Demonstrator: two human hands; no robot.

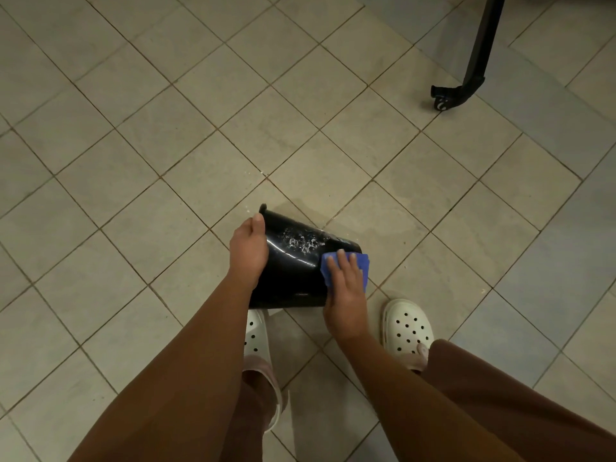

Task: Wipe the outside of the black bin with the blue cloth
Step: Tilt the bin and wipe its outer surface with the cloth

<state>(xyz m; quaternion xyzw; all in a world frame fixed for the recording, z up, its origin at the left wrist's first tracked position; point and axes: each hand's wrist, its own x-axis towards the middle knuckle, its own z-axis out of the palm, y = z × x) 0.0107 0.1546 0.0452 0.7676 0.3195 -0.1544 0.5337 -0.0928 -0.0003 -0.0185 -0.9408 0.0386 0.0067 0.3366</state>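
Plain indoor room: beige tiled floor (200,95), black stand leg (480,55) on caster.

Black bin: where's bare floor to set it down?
Bare tiles lie left of the black bin, and ahead of it up to the black wheeled leg. Crowded on the near side: both white clogs stand right by it.

Dim, warm light — sharp focus.

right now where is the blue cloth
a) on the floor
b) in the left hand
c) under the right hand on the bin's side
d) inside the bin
c: the right hand presses the blue cloth flat against the side of the black bin.
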